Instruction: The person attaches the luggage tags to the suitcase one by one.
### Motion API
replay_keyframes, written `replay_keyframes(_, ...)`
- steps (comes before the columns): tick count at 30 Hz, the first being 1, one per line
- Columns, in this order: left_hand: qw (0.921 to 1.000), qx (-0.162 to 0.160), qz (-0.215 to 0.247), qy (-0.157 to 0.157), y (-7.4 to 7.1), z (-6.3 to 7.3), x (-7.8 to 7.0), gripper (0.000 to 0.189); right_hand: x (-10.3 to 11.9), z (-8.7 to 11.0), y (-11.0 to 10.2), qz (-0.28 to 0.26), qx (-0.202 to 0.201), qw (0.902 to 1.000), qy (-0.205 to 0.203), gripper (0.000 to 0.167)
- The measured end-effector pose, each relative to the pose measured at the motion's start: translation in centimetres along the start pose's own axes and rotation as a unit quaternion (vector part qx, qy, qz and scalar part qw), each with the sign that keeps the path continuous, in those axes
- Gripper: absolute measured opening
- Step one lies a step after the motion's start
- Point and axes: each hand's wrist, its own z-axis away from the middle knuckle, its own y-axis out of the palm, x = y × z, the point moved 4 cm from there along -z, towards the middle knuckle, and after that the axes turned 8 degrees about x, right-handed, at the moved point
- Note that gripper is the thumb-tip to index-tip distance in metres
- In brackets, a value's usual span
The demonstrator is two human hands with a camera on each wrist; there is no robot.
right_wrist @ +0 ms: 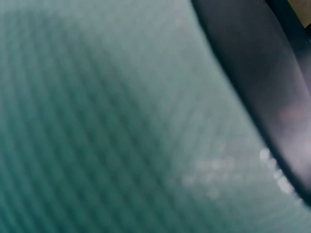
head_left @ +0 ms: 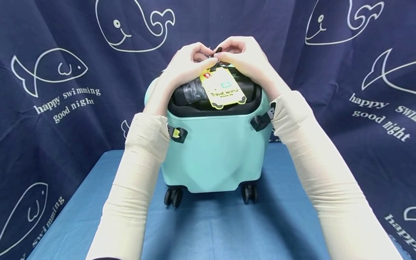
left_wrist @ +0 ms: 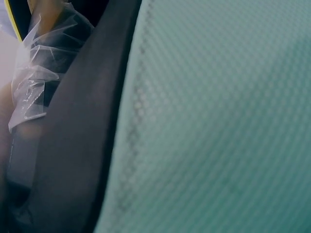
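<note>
A mint-green suitcase (head_left: 214, 151) stands upright on its wheels, its black recessed end panel facing up toward me. Over that panel hangs a yellow luggage tag (head_left: 224, 88) printed "Travel World". Fingertips of my left hand (head_left: 188, 65) and right hand (head_left: 247, 57) meet above the tag and pinch its thin dark strap (head_left: 219, 50). Clear plastic film (head_left: 195, 92) wraps part of the black handle left of the tag. The left wrist view has the ribbed shell (left_wrist: 218, 121) beside the film (left_wrist: 36, 82); blurred shell (right_wrist: 97, 121) fills most of the right wrist view.
Black buckles (head_left: 178, 135) (head_left: 261, 121) sit near the panel's lower corners, close to my sleeves. Black caster wheels (head_left: 173, 196) rest on a blue cloth-covered table (head_left: 211, 231). A navy curtain (head_left: 201, 21) with white whale and fish drawings hangs behind.
</note>
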Motion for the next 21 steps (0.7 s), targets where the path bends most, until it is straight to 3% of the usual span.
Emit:
replay_keyframes(10,0.9994,0.015,-0.016,0.026,0.06,-0.02,-0.15,0.034,-0.09,0.03,0.08,-0.029,-0.006,0.9994,-0.018,0.009)
replay_keyframes(21,0.9993,0.02,-0.031,0.008,0.04,-0.07,-0.16,0.035,-0.04,-0.01,0.1,-0.031,-0.007,0.9995,-0.007,0.006)
